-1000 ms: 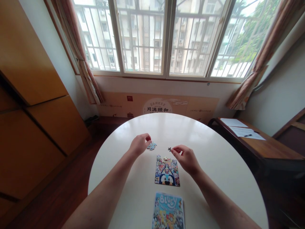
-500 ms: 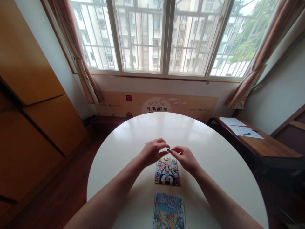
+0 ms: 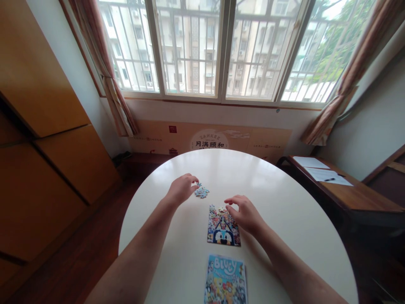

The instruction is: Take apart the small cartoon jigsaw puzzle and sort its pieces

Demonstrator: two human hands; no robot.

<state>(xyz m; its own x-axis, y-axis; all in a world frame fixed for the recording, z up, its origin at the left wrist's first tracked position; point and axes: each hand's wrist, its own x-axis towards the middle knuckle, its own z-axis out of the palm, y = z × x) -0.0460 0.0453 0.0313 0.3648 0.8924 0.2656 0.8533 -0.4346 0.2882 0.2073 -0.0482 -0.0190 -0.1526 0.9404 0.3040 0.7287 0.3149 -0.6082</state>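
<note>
Over the far left of the table, my left hand pinches a small puzzle piece between thumb and fingertips. Just beneath it lies a small heap of pale blue puzzle pieces. My right hand hovers at the upper right corner of the partly built jigsaw puzzle, thumb and fingers apart with nothing seen between them. That puzzle shows a blue dog's face among many small coloured figures. A light-coloured loose piece rests at its top edge, near my right thumb.
Nearer to me on the round white table lies a "Bluey" picture sheet or box. A wooden side table with papers and a pen stands at the right. Beyond the table are a wall and a barred window.
My hands have moved apart from the dark piece they held together. The left went to the heap at the left, uncovering it; the right stayed near the puzzle, its fingers now apart.
</note>
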